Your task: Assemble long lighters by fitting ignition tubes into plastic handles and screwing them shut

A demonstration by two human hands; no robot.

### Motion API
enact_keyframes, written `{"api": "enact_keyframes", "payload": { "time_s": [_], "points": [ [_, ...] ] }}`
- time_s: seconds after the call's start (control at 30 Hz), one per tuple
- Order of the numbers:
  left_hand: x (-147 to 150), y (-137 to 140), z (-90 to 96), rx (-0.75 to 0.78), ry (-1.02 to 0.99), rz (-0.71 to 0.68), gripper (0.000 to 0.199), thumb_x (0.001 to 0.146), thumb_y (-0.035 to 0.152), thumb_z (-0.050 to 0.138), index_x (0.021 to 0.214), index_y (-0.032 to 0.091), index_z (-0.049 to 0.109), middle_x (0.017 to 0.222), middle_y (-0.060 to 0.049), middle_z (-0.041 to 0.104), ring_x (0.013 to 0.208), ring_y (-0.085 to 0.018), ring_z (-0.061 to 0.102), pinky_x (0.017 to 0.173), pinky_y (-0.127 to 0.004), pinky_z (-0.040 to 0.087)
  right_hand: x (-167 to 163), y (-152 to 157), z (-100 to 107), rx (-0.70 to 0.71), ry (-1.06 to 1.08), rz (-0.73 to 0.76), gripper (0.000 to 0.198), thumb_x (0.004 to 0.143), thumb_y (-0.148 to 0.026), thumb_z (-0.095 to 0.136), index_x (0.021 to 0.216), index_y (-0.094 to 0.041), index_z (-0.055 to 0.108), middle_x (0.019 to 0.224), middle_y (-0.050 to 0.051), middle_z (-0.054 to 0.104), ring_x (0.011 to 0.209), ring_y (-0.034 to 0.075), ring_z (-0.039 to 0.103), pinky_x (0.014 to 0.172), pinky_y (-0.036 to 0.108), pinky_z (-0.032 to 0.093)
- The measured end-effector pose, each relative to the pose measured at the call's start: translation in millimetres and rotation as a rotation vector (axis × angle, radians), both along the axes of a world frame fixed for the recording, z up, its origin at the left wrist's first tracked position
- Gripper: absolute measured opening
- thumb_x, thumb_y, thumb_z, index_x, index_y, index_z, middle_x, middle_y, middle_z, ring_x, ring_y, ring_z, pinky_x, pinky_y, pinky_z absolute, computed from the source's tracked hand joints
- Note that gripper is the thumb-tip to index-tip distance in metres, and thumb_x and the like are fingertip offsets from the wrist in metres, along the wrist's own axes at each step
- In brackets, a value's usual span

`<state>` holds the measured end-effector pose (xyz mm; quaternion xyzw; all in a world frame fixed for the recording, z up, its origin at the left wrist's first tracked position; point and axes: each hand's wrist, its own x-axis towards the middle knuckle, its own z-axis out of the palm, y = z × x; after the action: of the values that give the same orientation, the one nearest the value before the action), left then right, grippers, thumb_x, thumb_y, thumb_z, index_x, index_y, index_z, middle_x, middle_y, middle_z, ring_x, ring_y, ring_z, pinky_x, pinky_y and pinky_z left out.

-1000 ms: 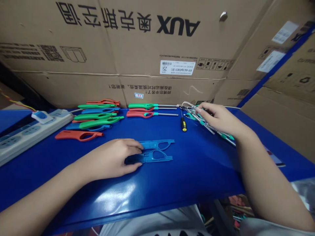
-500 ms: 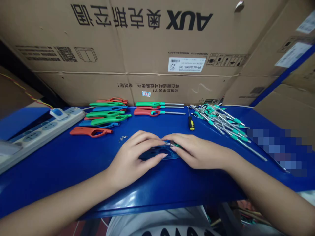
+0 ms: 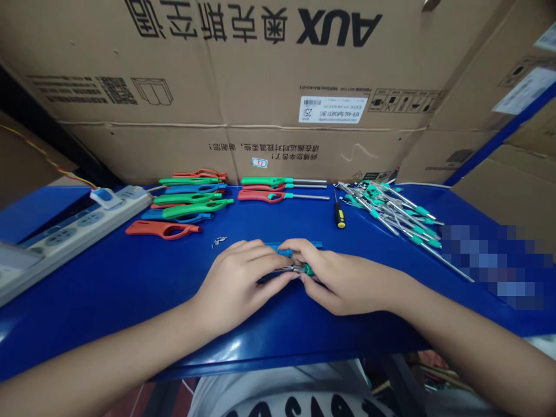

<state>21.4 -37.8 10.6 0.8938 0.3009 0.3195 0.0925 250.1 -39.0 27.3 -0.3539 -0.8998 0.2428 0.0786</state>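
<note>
My left hand point(image 3: 245, 284) and my right hand point(image 3: 347, 275) meet over the table, fingertips almost touching. Between them they pinch a lighter inner assembly point(image 3: 307, 269), a green piece with metal parts and thin leads. The left fingers close on its leads; the right thumb and fingers grip near the green piece. Most of it is hidden by the fingers. Just beyond the fingertips lies a blue lighter shell point(image 3: 313, 245), partly covered by both hands.
Several coloured lighter handles point(image 3: 163, 229) lie at the left, near small screws point(image 3: 219, 241) and a power strip point(image 3: 93, 220). Three lighters with rods point(image 3: 263, 196) lie at the back. A screwdriver point(image 3: 339, 215) and a pile of rod assemblies point(image 3: 402, 214) are right. Cardboard point(image 3: 247, 87) walls the back.
The inner assembly has come towards me, off the blue shell, which now shows beyond my fingers. Both hands have shifted slightly nearer. The view has tilted a little.
</note>
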Motion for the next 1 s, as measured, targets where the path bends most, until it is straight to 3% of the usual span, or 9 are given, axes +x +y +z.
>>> {"api": "enact_keyframes", "payload": {
  "time_s": [0.2,0.37,0.47,0.67,0.87,1.0],
  "points": [
    [-2.2,2.7,1.7,-0.013,-0.078,0.014,0.008,0.094,0.024,0.069,0.098,0.020,0.073,0.091,-0.001,0.077,0.081,-0.017,0.067,0.075,-0.032,0.049,8.4,8.2,4.2,-0.039,0.025,0.013,0.050,0.095,-0.015,0.044,0.143,-0.022,0.034,0.111,0.010,0.070,0.089,0.022,0.069,0.072,0.030,0.048],
    [-6.6,8.8,4.2,-0.049,-0.207,0.080,0.004,0.091,0.021,0.071,0.094,0.020,0.074,0.091,0.000,0.078,0.081,-0.014,0.070,0.077,-0.027,0.054,26.2,24.0,10.7,-0.044,0.044,-0.017,0.025,0.095,-0.014,0.045,0.117,-0.022,0.053,0.092,0.003,0.067,0.079,0.017,0.061,0.071,0.028,0.045],
    [-4.5,10.8,2.2,-0.123,-0.215,0.101,0.005,0.091,0.023,0.071,0.093,0.021,0.075,0.091,-0.001,0.078,0.080,-0.015,0.072,0.073,-0.026,0.056,32.3,30.0,11.6,-0.048,0.079,-0.014,0.016,0.098,-0.022,0.048,0.112,-0.022,0.056,0.091,0.003,0.065,0.079,0.017,0.059,0.073,0.028,0.044],
    [2.3,10.3,-7.0,-0.205,-0.210,0.040,0.004,0.090,0.022,0.072,0.092,0.020,0.075,0.087,-0.001,0.077,0.075,-0.014,0.072,0.069,-0.024,0.056,28.3,31.0,10.1,-0.164,0.103,0.031,0.024,0.102,-0.039,0.049,0.111,-0.021,0.061,0.097,0.004,0.069,0.083,0.016,0.061,0.075,0.027,0.044],
    [-2.5,15.9,-13.5,-0.278,-0.160,0.102,0.036,0.084,0.020,0.077,0.119,0.023,0.068,0.097,0.001,0.072,0.074,-0.011,0.068,0.069,-0.021,0.058,39.5,37.6,13.0,-0.115,-0.002,-0.020,0.024,0.103,-0.036,0.045,0.105,-0.019,0.061,0.087,0.003,0.066,0.074,0.016,0.055,0.069,0.027,0.040],
    [-6.2,18.4,-13.5,-0.285,-0.192,0.054,0.039,0.090,0.014,0.068,0.128,0.022,0.065,0.107,-0.002,0.066,0.080,-0.010,0.067,0.073,-0.020,0.062,51.2,43.7,16.0,-0.111,-0.040,-0.062,0.026,0.102,-0.040,0.044,0.107,-0.019,0.059,0.084,0.003,0.063,0.070,0.015,0.052,0.065,0.027,0.039]
  ]
}}
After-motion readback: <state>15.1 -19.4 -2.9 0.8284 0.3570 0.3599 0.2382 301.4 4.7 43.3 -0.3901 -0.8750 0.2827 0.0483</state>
